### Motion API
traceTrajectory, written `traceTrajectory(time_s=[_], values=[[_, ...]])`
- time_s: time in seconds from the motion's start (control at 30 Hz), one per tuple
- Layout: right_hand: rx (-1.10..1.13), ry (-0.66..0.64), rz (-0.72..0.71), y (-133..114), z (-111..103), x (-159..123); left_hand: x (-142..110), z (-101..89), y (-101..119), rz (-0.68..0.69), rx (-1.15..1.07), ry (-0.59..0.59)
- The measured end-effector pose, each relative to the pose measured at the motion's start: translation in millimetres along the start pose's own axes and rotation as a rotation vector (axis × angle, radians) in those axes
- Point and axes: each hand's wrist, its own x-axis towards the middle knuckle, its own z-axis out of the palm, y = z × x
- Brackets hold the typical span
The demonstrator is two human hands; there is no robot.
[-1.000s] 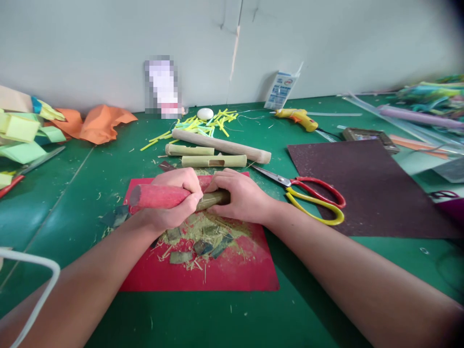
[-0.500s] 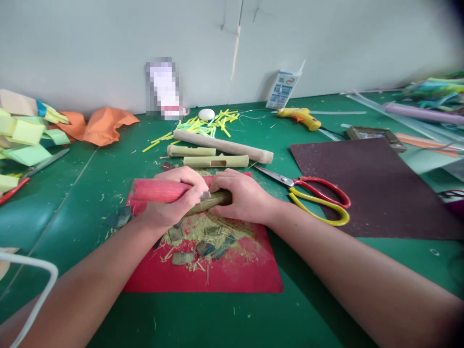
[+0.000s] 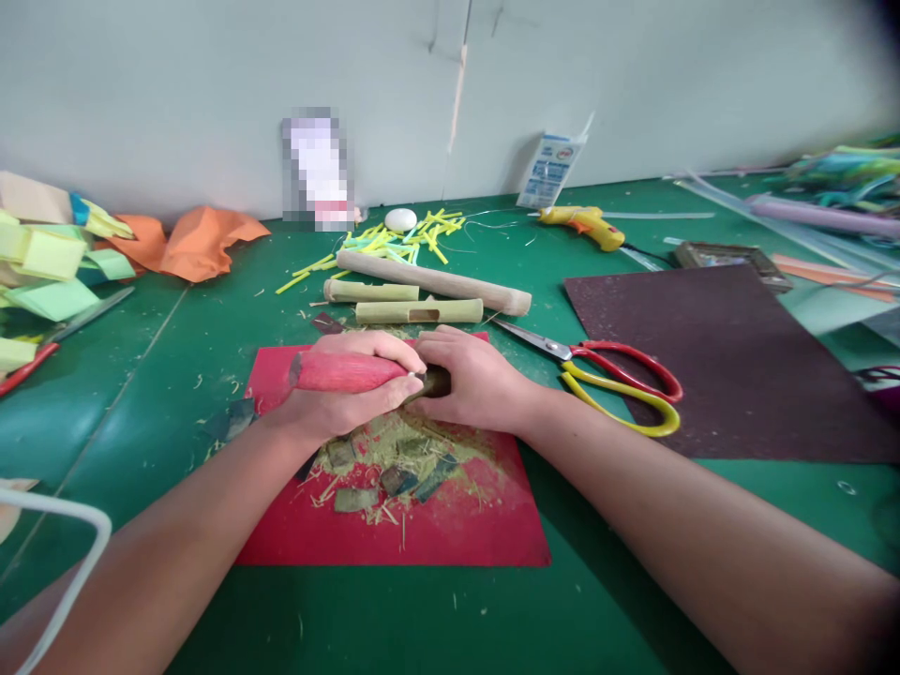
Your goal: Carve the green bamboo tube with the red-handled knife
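Observation:
My left hand (image 3: 344, 408) is wrapped round the thick red handle of a carving knife (image 3: 344, 372); its blade is mostly hidden by my fingers. Close against it, my right hand (image 3: 474, 380) grips a dark olive bamboo piece (image 3: 437, 381), and much of that piece is covered by both hands. Beneath them lies a red sheet (image 3: 485, 539) strewn with pale shavings and dark green chips (image 3: 356, 500). Just beyond my hands rest a bamboo tube with a cut notch (image 3: 386, 312), a shorter bamboo piece (image 3: 372, 292) and a long pale stick (image 3: 436, 278).
Scissors (image 3: 597, 366) with red and yellow handles overlap a dark brown sheet (image 3: 724, 366) at right. A yellow glue gun (image 3: 583, 228) and a carton (image 3: 552, 172) are farther back. Yellow pieces (image 3: 394, 246) lie mid-back; orange paper (image 3: 203, 244) and sticky notes (image 3: 52, 258) sit left.
My left hand and the knife have shifted right towards my right hand. The blade that showed before is now mostly covered. My right hand keeps its place on the bamboo.

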Motion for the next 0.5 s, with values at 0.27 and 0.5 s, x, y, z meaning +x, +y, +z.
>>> traceTrajectory(time_s=[0.27,0.5], values=[[0.002,-0.001,-0.008,-0.4,1.0,0.4,1.0,5.9,3.7,0.124,0.006,0.054],[0.020,-0.022,0.019,-0.6,-0.1,-0.7,-1.3,4.8,3.3,0.211,0.050,0.042]])
